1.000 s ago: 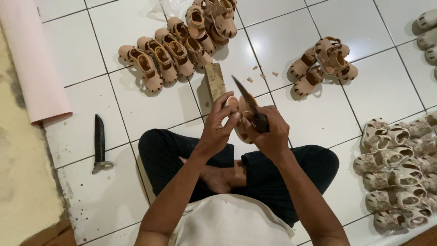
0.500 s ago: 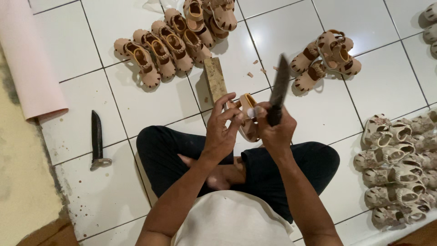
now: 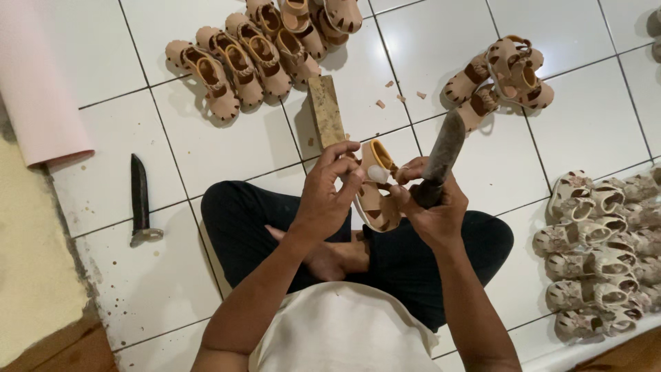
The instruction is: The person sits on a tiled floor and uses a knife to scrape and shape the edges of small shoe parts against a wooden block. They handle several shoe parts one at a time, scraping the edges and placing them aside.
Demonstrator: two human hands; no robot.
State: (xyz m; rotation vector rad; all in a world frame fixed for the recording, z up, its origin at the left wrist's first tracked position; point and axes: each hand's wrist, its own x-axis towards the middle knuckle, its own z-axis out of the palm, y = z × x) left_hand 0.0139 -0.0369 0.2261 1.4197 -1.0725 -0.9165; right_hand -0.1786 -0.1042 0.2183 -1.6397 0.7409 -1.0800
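- Left hand (image 3: 329,194): fingers clamped on a small tan sandal (image 3: 375,189), held above the crossed legs.
- Right hand (image 3: 432,207): fingers wrapped tight around a knife (image 3: 441,155), blade pointing up, just right of the sandal.
- Wooden block (image 3: 326,111) on the floor (image 3: 206,148), just beyond the hands.
- Second knife (image 3: 140,200) lies on the tiles, well left.
- Tan sandal rows (image 3: 255,55) far; pale sandals (image 3: 606,248) right.

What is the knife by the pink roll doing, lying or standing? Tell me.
Lying flat. The dark knife rests lengthwise on the white tiled floor, beside the pink roll, apart from both hands.
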